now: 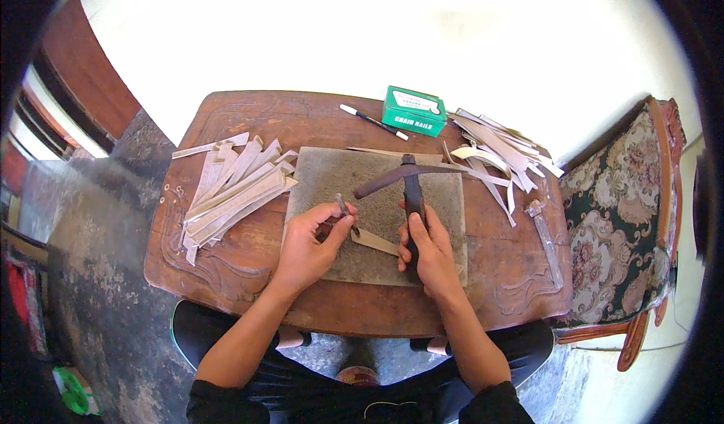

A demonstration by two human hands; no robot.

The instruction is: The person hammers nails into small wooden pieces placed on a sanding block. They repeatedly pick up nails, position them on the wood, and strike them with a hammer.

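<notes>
My left hand point(309, 247) pinches a short, dark metal punch-like rod point(342, 205) between thumb and fingertips, held upright with a slight tilt. Its lower end is hidden by the fingers, at the left end of a pale flat strip point(377, 243). That strip lies on a grey, rough-faced slab point(324, 175) and runs rightward toward my other hand. A hammer point(412, 190) with a long, curved dark head is gripped by its black handle in my right hand point(428, 249). The head hangs above the slab, its left tip near the rod but apart from it.
Piled pale strips point(241, 198) cover the left of the carved wooden table point(362, 311). More strips point(498, 149) lie at the back right, beside a green box point(414, 112) and a marker pen point(373, 122). A second hammer point(544, 243) rests near a patterned chair point(618, 205).
</notes>
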